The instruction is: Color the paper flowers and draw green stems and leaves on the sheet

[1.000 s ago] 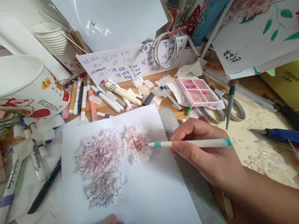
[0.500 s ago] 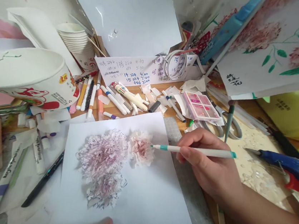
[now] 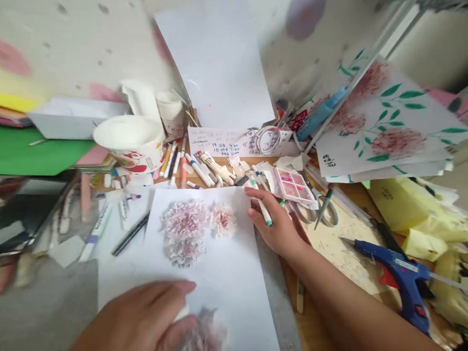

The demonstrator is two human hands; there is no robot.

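Note:
My right hand (image 3: 277,222) is closed around a white marker pen with teal ends (image 3: 263,208), at the upper right edge of a white sheet of paper (image 3: 242,289). At the bottom, my left hand (image 3: 141,320) is closed, thumb and finger pinching a pale piece that seems part of a blurred pinkish paper flower (image 3: 207,341). Ruffled paper flowers lie on the upper half of the sheet: a purple-edged cluster (image 3: 185,223) and a smaller pink-centred flower (image 3: 223,221).
Several markers (image 3: 196,168) and paper scraps lie behind the sheet, beside a pink divided box (image 3: 294,185) and scissors (image 3: 329,211). A blue glue gun (image 3: 405,268) rests at right. At left are a paper bucket (image 3: 132,141), a black pen (image 3: 131,235) and a dark phone-like slab (image 3: 13,218).
My right hand has drawn the marker away from the small flower to the sheet's edge. My left hand has come further into view with another flower at it. The view has widened.

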